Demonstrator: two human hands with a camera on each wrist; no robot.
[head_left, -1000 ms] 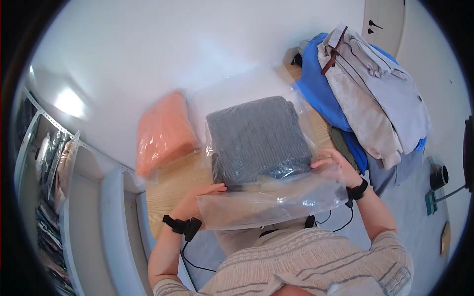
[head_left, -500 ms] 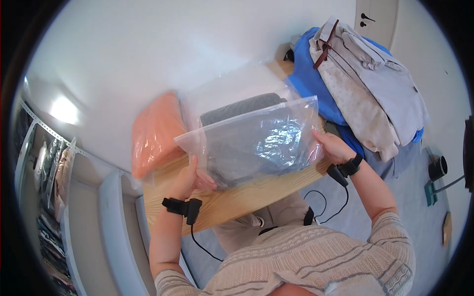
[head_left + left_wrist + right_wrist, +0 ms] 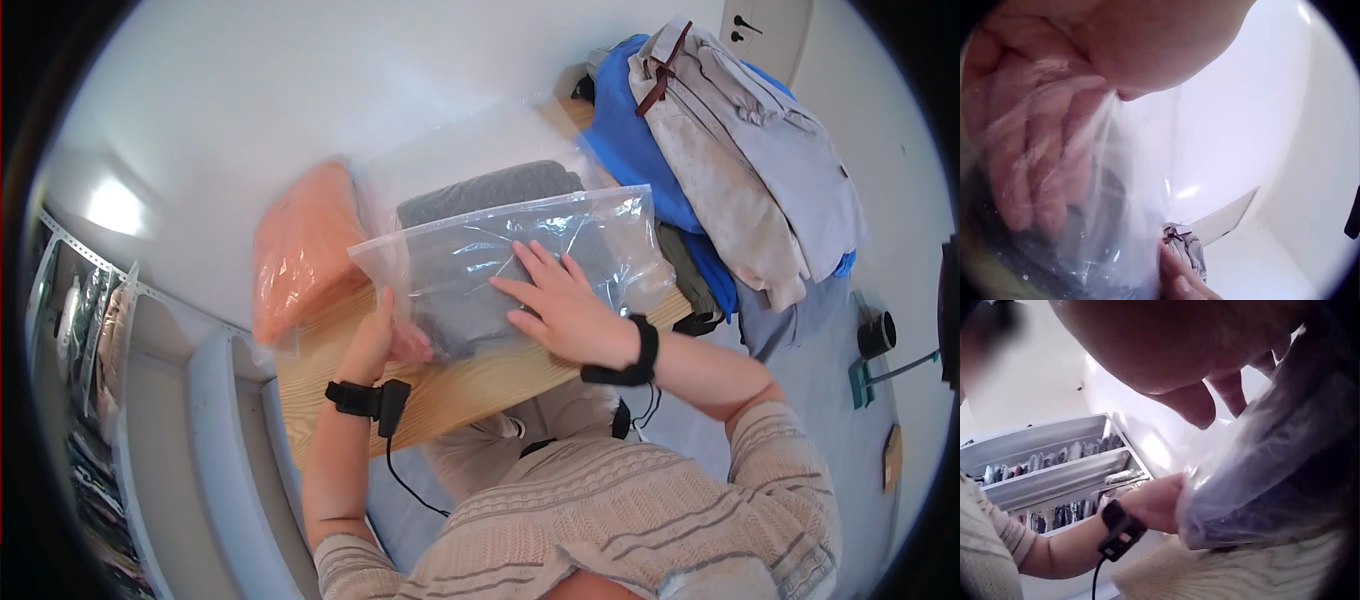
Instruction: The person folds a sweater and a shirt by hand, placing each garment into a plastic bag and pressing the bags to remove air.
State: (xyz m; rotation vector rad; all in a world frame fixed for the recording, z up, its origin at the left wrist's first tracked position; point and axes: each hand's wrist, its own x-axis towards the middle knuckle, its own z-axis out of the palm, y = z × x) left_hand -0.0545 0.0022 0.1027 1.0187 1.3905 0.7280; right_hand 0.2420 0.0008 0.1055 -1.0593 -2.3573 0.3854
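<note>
A clear plastic bag (image 3: 620,215), with a stiff strip along its top edge, lies over a folded grey knit garment (image 3: 490,190) on the wooden table. My right hand (image 3: 570,310) rests palm down with spread fingers on the front of the bag. At the bag's lower left corner is my left hand (image 3: 385,345), thumb raised apart from the fingers. Through the plastic, the left wrist view shows its fingers (image 3: 1041,175) extended along the bag's side. Right-hand fingertips (image 3: 1200,412) hang at the plastic in the right wrist view.
An orange item in clear plastic (image 3: 305,255) sits at the table's left end. Blue, beige and grey clothes (image 3: 740,170) are heaped on the right. Shelves (image 3: 170,430) with bagged garments stand at left. A cable (image 3: 415,490) trails from the left wristband.
The bag's near edge has been lifted and folded back over the grey garment. My right hand has left the bag's right side and moved left onto its front; the left stays at the corner.
</note>
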